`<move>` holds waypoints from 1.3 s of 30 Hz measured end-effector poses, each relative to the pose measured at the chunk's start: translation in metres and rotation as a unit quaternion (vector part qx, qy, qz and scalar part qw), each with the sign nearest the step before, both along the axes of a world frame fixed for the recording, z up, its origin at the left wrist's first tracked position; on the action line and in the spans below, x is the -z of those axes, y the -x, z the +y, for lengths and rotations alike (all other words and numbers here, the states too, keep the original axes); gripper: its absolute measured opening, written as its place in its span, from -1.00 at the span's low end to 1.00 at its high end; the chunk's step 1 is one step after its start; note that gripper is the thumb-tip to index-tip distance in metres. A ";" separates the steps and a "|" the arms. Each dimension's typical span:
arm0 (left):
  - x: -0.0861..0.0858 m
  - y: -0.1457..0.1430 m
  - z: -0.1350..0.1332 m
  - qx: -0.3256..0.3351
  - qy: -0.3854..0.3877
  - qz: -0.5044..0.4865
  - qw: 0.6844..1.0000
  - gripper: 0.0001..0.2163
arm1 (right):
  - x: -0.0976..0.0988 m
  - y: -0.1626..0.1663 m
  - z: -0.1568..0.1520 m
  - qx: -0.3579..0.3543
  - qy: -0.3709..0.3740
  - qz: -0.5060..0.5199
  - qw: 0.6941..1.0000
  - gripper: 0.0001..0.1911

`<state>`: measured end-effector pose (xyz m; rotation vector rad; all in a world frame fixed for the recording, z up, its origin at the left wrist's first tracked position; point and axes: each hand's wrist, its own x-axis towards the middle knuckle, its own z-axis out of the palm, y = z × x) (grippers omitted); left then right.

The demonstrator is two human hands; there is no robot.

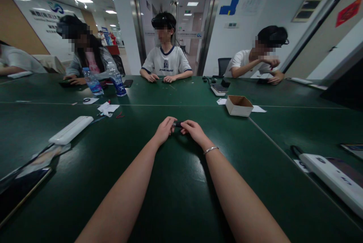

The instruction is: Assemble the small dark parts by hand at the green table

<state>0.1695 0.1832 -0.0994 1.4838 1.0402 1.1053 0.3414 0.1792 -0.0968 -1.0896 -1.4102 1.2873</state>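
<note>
Both arms reach forward over the green table (176, 182). Between my fingertips is a small black stick-like object (178, 124) with a shiny, metal-looking left end, too small to name for certain. My left hand (165, 129) pinches that left end. Closed round the black right part is my right hand (195, 131), with a silver bracelet (211, 150) on its wrist. The object lies roughly level, just above or on the tabletop; I cannot tell which. My fingers partly cover both its ends.
Ahead right is an open cardboard box (239, 106). White power banks lie left (72, 129) and right (331, 175). Two water bottles (117, 80) stand back left near paper scraps (109, 108). A dark tablet-like device (22, 193) lies near left. Several people sit across the table.
</note>
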 end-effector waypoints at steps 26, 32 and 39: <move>-0.003 -0.001 -0.002 -0.017 -0.006 0.013 1.000 -0.77 | 0.002 -0.001 0.001 -0.003 -0.008 -0.008 1.000 -0.66; -0.001 0.000 0.001 -0.007 -0.007 0.008 1.000 -0.72 | 0.003 -0.001 0.002 0.001 -0.006 -0.001 1.000 -0.64; 0.001 -0.001 0.002 -0.015 -0.003 0.010 1.000 -0.72 | 0.005 0.000 0.004 0.003 -0.006 0.009 1.000 -0.65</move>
